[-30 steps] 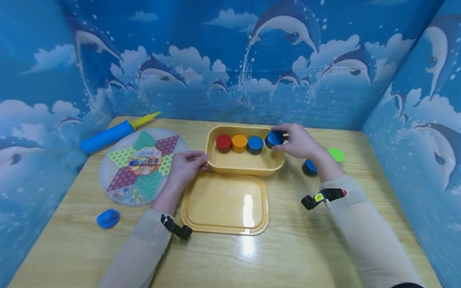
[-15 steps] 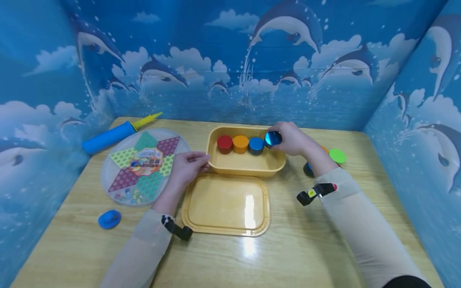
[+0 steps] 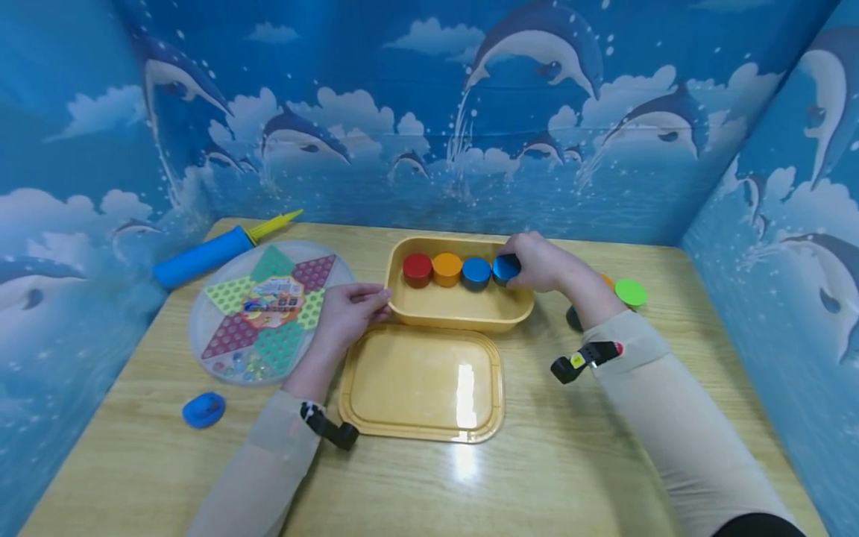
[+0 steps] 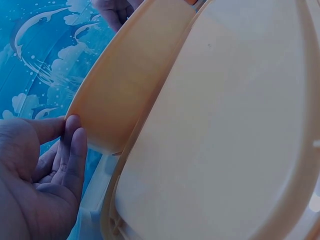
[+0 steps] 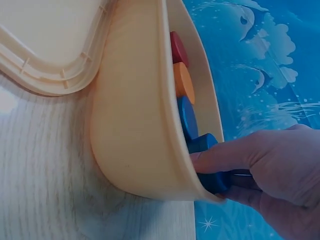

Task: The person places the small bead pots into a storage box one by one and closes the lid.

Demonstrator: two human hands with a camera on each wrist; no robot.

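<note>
An open yellow plastic box (image 3: 456, 322) stands at the back of the table. Inside it, a red cylinder (image 3: 417, 270), an orange cylinder (image 3: 447, 269) and a blue cylinder (image 3: 476, 273) sit in a row. At the row's right end, my right hand (image 3: 546, 262) grips a second blue cylinder (image 3: 505, 268), low inside the box and close beside the first. The right wrist view shows the thumb across this cylinder (image 5: 215, 182). My left hand (image 3: 349, 309) pinches the box's left rim between thumb and fingers. The yellow lid (image 3: 419, 388) lies flat in front of the box.
Right of the box, a light green round piece (image 3: 631, 292) and a dark piece (image 3: 573, 319) are partly behind my right forearm. On the left lie a round star-patterned game board (image 3: 271, 302) with marbles, a blue hand pump (image 3: 201, 257) and a small blue object (image 3: 204, 409).
My right hand has lowered the blue cylinder from the box's right rim into the box, beside the other blue one. My left hand has kept its hold on the rim.
</note>
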